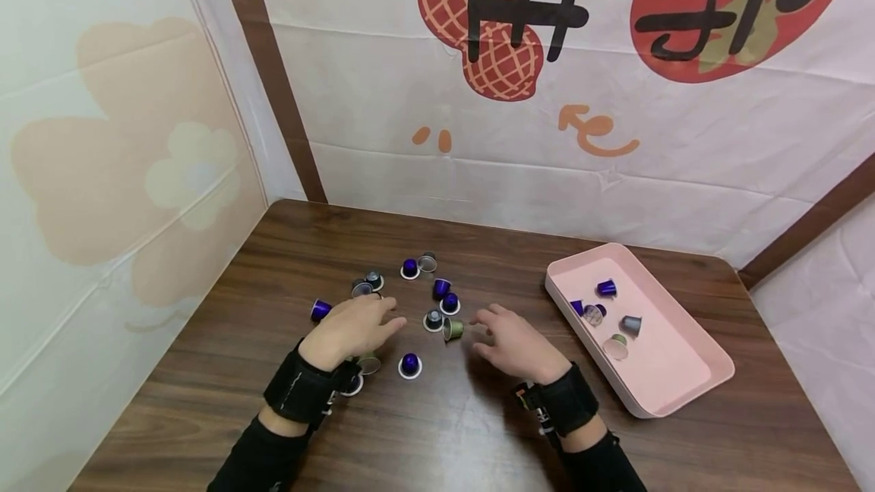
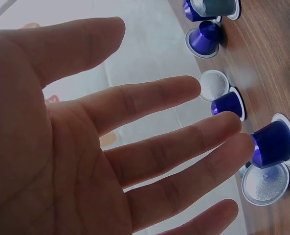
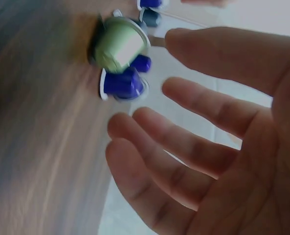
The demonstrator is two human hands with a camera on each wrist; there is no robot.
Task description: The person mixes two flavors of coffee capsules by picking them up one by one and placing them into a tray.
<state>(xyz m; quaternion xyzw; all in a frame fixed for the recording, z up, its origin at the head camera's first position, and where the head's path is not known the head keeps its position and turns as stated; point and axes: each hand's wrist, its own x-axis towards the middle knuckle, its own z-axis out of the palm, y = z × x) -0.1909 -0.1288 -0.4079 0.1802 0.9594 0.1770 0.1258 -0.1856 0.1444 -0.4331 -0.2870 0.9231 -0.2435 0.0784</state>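
Coffee capsules lie scattered on the table. My left hand (image 1: 349, 329) hovers over the left part of the group with its fingers spread and holds nothing. A blue capsule (image 1: 320, 310) lies beside it; in the left wrist view the fingertips overlap another blue capsule (image 2: 274, 143). Nearest to my right hand (image 1: 517, 344) is a green capsule (image 1: 452, 329) on its side, just left of its fingertips. The right fingers are loosely bent, with nothing between them. A grey capsule (image 1: 434, 320) and a blue capsule (image 1: 450, 303) stand behind the green one.
On the right of the table sits a pink tray (image 1: 673, 355) holding several capsules, among them a blue one (image 1: 606, 288) and a grey one (image 1: 631, 325). A lone blue capsule (image 1: 410, 364) stands between the hands. Printed cloth (image 1: 383, 181) hangs behind the table.
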